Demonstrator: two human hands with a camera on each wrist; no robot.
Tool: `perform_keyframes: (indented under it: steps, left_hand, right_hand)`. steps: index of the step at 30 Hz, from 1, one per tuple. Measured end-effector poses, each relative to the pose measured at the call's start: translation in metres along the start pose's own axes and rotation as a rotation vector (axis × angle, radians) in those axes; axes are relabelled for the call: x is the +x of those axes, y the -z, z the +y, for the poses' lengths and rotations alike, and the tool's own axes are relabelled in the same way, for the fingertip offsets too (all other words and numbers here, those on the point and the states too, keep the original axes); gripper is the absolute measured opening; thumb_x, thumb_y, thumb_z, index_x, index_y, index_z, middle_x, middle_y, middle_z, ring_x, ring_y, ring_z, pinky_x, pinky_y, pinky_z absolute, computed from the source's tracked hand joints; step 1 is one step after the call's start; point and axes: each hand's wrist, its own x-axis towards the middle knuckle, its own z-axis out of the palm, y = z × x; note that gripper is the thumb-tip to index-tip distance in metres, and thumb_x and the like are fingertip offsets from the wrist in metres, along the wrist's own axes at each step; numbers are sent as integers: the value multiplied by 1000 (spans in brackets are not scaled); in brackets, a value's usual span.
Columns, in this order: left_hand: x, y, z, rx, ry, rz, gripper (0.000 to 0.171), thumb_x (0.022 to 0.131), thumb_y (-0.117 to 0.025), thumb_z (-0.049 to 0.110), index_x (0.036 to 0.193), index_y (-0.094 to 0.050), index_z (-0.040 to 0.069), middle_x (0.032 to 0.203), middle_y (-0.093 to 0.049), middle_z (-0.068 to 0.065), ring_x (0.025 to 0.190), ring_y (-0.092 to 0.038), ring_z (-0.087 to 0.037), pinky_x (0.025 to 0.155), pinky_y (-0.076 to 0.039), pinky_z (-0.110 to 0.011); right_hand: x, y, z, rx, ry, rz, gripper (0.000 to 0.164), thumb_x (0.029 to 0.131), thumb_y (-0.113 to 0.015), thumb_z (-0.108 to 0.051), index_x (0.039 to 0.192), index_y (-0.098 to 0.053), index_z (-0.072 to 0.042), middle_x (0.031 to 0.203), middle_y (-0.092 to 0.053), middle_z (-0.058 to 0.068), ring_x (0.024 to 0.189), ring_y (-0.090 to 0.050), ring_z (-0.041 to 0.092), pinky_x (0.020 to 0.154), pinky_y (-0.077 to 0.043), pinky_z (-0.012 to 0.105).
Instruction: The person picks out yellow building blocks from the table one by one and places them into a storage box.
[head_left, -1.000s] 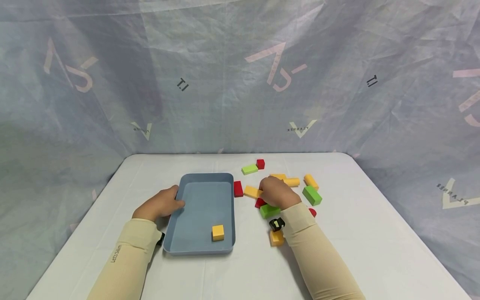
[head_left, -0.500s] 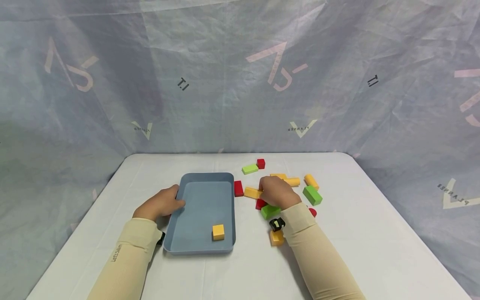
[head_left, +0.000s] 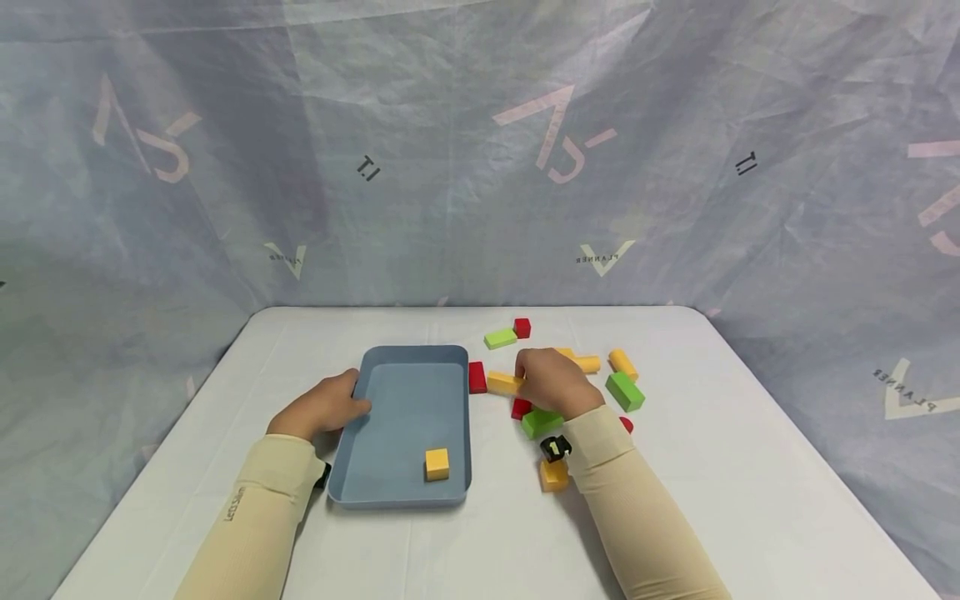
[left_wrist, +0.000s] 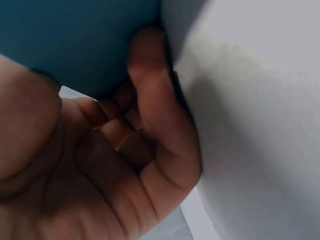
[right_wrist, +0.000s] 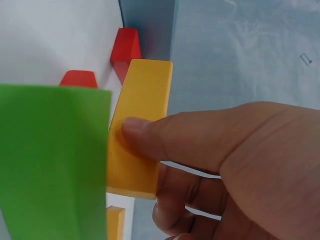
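Observation:
My left hand (head_left: 322, 404) grips the left rim of a blue-grey tray (head_left: 408, 400), thumb over the edge. In the left wrist view, its curled fingers (left_wrist: 155, 85) lie under the blue tray wall (left_wrist: 80, 45), close to the table. A yellow cube (head_left: 437, 464) sits in the tray's near right part. To the right of the tray, my right hand (head_left: 555, 382) pinches a flat yellow block (head_left: 504, 383) by its right end. The right wrist view shows the thumb (right_wrist: 145, 135) pressed across the block's broad face; the fingers behind are partly hidden.
Beside the tray lies a red block (head_left: 477, 377), with a light green block (head_left: 500, 338) and red cube (head_left: 522, 327) farther back. A green block (head_left: 542, 422) and an orange block (head_left: 554, 475) lie near the right wrist. Yellow cylinders (head_left: 622, 364) and another green block (head_left: 625, 391) are farther right.
My right hand has risen slightly, and the flat yellow block has tilted up a little in its pinch. The left hand and tray have stayed in place.

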Motion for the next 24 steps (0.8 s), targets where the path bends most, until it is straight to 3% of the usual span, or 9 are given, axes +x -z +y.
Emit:
perform_keyframes:
  steps: [8, 24]
  left_hand:
    - [2, -3, -2, 1, 5, -13, 55, 93, -56, 25, 135, -34, -3, 116, -54, -20, 77, -55, -22, 69, -47, -43]
    - [-2, 0, 1, 3, 2, 1, 56, 93, -56, 24, 137, -33, -3, 120, -53, -21, 80, -55, -23, 71, -47, -43]
  right_hand:
    - [-6, 4, -6, 44, -5, 7, 17, 82, -72, -15, 97, -64, -18, 91, -60, -2, 72, -53, 17, 67, -50, 33]
    - [-7, 13, -10, 4, 32, 46, 15, 83, -71, -18, 95, -63, -19, 88, -61, -4, 68, -53, 15, 65, -50, 32]
